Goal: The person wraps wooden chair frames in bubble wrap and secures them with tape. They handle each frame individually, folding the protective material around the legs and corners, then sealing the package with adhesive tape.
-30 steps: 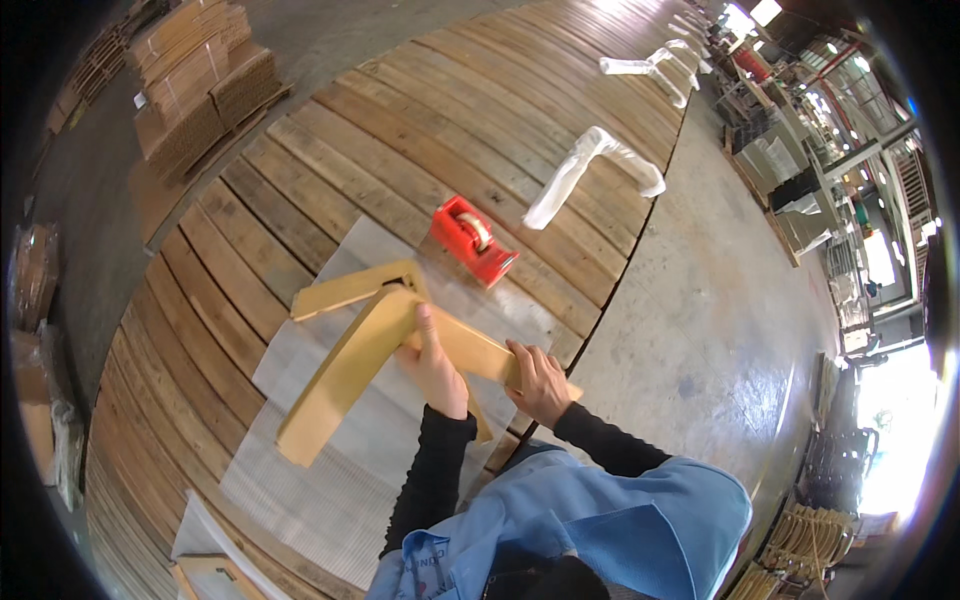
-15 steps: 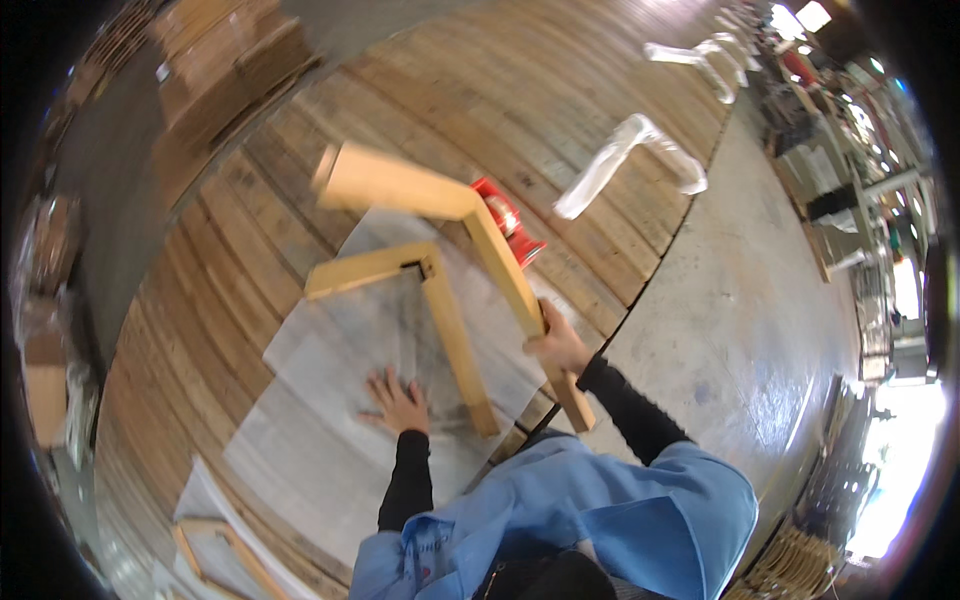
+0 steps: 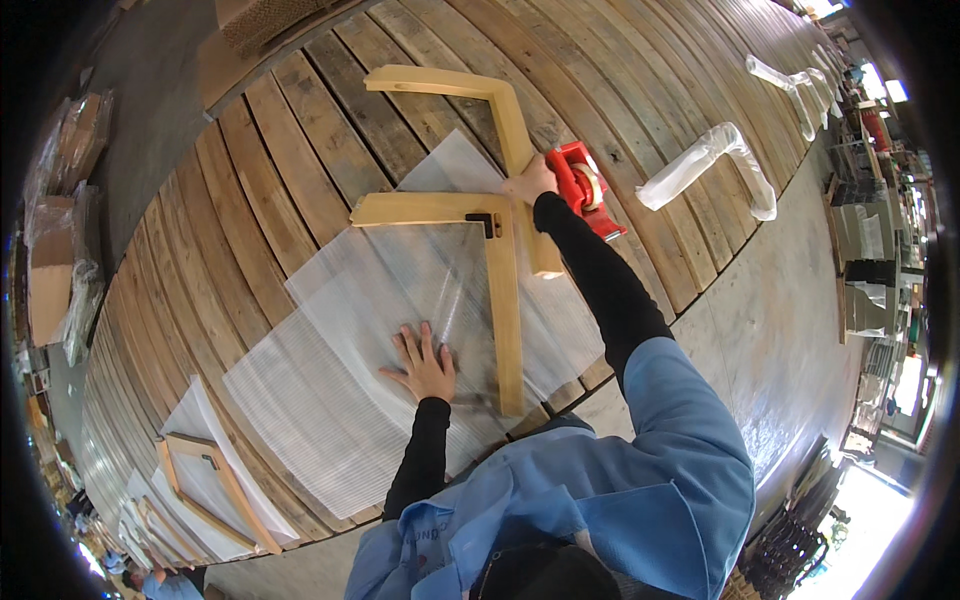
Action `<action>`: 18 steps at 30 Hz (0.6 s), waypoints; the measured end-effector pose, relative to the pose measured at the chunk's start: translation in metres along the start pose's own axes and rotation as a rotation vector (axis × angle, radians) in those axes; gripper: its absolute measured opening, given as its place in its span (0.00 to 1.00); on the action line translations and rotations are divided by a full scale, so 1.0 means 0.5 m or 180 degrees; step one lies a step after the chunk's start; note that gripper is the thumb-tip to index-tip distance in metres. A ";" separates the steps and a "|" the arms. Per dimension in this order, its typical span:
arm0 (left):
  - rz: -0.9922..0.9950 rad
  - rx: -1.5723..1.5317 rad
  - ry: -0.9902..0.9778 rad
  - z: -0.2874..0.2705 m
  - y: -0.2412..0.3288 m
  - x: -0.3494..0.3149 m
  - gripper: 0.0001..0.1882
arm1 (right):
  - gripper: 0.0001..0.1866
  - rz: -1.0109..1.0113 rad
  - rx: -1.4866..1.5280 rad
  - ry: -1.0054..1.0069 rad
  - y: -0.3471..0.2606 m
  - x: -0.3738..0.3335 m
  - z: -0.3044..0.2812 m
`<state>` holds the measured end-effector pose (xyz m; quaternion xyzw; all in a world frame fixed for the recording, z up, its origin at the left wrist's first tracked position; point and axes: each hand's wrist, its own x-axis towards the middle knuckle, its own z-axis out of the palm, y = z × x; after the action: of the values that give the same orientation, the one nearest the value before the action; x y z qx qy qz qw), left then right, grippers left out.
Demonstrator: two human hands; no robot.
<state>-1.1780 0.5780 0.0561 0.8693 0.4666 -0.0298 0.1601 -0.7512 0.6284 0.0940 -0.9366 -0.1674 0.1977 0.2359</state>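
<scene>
My left hand [image 3: 425, 372] lies flat with spread fingers on a translucent white foam sheet [image 3: 330, 400]. Just right of it, partly on the sheet, rests an L-shaped wooden frame piece [image 3: 506, 330] with a black corner bracket [image 3: 487, 222]. Farther off, my right hand [image 3: 532, 182] is closed around a second L-shaped wooden frame piece [image 3: 510, 120], whose lower end reaches back beside the first. A red tape dispenser [image 3: 588, 190] stands directly right of that hand.
Wrapped white L-shaped pieces [image 3: 710, 165] lie farther right along the slatted wooden table [image 3: 270, 180]. At the near left, another wooden frame [image 3: 215, 490] sits on foam sheets. Cardboard boxes [image 3: 62, 250] are stacked beyond the left side; concrete floor borders the table's right edge.
My right hand has moved away from my body with the second wooden frame piece, bringing it beyond the first. My left hand stays spread on the sheet, and the view has shifted.
</scene>
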 end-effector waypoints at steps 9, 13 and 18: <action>-0.0201 -0.0488 0.0338 -0.037 -0.025 0.020 0.34 | 0.40 -0.0969 -0.0399 0.0516 0.133 0.094 -0.032; -0.0720 -0.0435 0.0667 -0.038 -0.088 0.030 0.34 | 0.40 -0.0967 -0.0814 0.0986 0.101 0.041 -0.016; -0.1597 -0.0692 0.1044 -0.041 -0.126 -0.029 0.34 | 0.53 -0.1291 -0.0723 0.0757 -0.003 -0.233 0.064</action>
<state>-1.2399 0.6052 0.0624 0.6981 0.6865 0.1223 0.1624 -0.8666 0.5940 0.1026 -0.9210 -0.3440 0.0147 0.1822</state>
